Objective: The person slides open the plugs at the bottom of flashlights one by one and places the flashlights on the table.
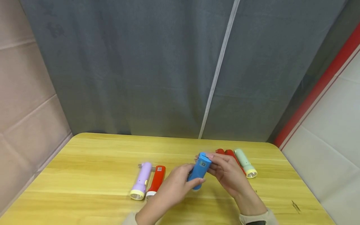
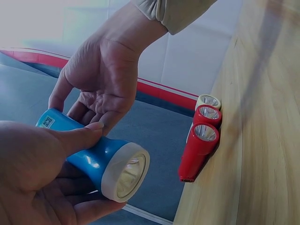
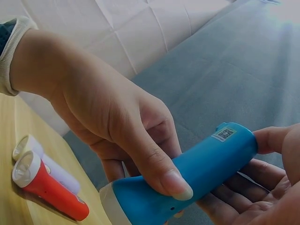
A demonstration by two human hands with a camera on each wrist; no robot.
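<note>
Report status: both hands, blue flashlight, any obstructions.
Left hand gripping blue flashlight near lamp end. Right hand fingers touching its tail end. Flashlight held above table. Nothing visibly in the way.

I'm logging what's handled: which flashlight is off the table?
The blue, white-rimmed flashlight, gripped by the left hand. It alone is blue; the purple flashlight, red flashlights and pale green flashlight lie on the yellow wooden table.

A grey curtain (image 1: 140,78) hangs behind the wooden table (image 1: 92,162)
</note>
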